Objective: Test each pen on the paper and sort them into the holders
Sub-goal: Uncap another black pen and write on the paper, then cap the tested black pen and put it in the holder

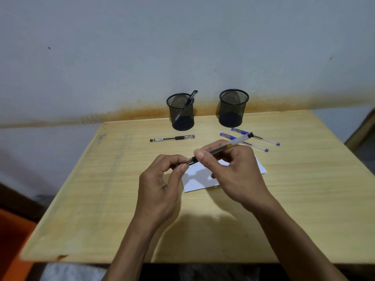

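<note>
The paper (199, 177) lies partly hidden under both hands — its small marks too blurred to read.

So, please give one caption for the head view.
Both hands hold a pen above the paper; holders behind.

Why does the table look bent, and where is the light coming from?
Head view: the wide lens bows the table edges and stretches the corners. Shadows of the left hand and right hand fall toward the viewer on the paper and table, suggesting light from above and ahead. The picture edges are soft.
</note>
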`<state>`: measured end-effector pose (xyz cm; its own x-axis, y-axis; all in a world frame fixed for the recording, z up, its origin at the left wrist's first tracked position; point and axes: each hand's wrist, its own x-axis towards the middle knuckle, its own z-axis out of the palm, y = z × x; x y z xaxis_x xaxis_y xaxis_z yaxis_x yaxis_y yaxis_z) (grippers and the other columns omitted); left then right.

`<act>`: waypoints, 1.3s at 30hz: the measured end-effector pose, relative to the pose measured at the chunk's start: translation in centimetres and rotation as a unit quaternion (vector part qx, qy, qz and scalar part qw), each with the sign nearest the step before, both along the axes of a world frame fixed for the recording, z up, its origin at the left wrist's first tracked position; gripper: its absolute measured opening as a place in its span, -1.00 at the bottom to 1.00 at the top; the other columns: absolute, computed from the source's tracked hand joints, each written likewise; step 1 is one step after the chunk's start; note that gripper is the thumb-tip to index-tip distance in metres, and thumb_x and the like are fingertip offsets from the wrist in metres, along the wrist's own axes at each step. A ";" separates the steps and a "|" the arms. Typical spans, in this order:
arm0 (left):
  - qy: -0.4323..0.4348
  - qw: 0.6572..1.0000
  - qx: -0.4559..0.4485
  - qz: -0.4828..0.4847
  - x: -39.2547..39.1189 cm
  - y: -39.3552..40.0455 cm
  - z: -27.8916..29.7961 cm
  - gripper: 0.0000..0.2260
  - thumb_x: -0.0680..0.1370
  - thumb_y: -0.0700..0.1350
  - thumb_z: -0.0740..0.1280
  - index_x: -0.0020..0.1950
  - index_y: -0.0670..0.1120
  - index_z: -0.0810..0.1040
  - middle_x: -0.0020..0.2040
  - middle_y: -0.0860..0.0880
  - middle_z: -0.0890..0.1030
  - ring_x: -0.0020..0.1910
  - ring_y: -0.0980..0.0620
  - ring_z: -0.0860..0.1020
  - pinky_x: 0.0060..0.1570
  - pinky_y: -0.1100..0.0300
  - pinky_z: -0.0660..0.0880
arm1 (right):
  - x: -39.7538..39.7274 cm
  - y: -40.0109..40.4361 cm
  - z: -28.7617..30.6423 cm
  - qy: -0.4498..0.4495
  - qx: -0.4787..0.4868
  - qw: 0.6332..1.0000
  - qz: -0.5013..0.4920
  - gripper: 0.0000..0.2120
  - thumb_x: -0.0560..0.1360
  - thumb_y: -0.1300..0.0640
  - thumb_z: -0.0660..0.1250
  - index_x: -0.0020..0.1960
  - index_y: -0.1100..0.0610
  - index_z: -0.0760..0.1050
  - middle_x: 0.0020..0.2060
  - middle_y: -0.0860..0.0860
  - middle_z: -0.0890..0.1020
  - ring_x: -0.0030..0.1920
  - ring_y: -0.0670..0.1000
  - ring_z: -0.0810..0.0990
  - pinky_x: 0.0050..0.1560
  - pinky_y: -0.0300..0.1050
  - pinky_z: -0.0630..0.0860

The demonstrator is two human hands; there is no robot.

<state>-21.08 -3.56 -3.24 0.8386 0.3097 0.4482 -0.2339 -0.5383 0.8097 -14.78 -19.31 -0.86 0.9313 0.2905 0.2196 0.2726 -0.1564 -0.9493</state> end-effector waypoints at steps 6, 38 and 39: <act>-0.002 1.000 0.007 0.012 0.0 -0.5 0.7 -0.85 0.54 -0.27 0.40 -0.03 -0.01 0.66 -0.14 0.10 0.64 -0.06 0.09 0.62 -0.05 0.33 0.49 | -0.2 0.1 0.2 0.004 0.022 1.000 -0.003 -0.91 0.49 -0.04 0.46 -0.17 -0.07 0.67 -0.39 -0.27 0.65 -0.32 -0.23 0.60 -0.14 -0.23 0.46; 0.027 0.993 0.042 0.106 8.5 4.5 2.6 -0.72 0.47 0.02 0.49 0.13 -0.02 0.60 -0.03 0.09 0.63 -0.04 0.20 0.58 0.01 0.22 0.53 | 10.1 2.1 1.5 -0.110 0.095 0.975 -0.170 -0.88 0.49 0.15 0.51 -0.14 0.14 0.59 -0.34 0.10 0.69 -0.38 -0.02 0.63 -0.27 -0.17 0.60; 0.035 0.992 0.036 0.119 9.6 5.1 2.5 -0.70 0.46 0.03 0.48 0.14 -0.03 0.60 -0.01 0.08 0.63 -0.03 0.20 0.57 0.02 0.17 0.54 | 11.2 2.4 2.2 -0.083 0.130 0.972 -0.178 -0.87 0.50 0.15 0.50 -0.13 0.19 0.60 -0.32 0.12 0.70 -0.37 -0.02 0.66 -0.25 -0.14 0.63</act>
